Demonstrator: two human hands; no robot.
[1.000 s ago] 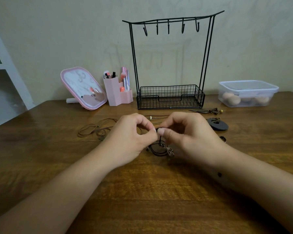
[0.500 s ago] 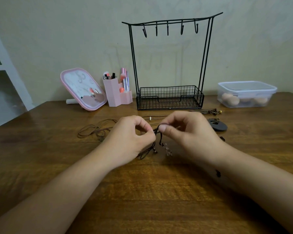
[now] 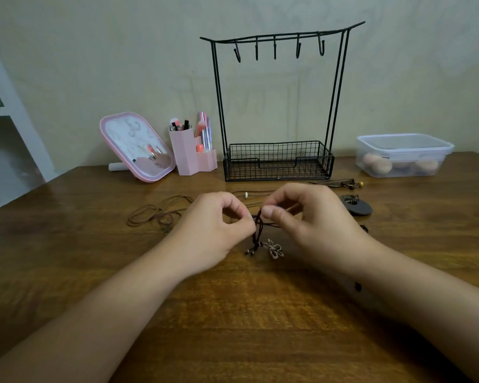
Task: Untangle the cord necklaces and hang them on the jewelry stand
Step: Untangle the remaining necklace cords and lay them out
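At the far left of the desk a pink tilted mirror leans back, and just beside it stands a pink organizer with brushes and lipsticks. In front of these a loose brown cord necklace lies coiled on the wood. The left hand pinches a dark cord necklace between thumb and fingers, close to the right hand, which pinches the same cord just beside it. From their fingertips the cord hangs down, its beaded ends and flower pendant reaching the desk. Behind the hands stands the black wire jewelry stand, its five hooks bare. To the right lie another necklace with beads, a dark round pendant, and a lidded clear container.
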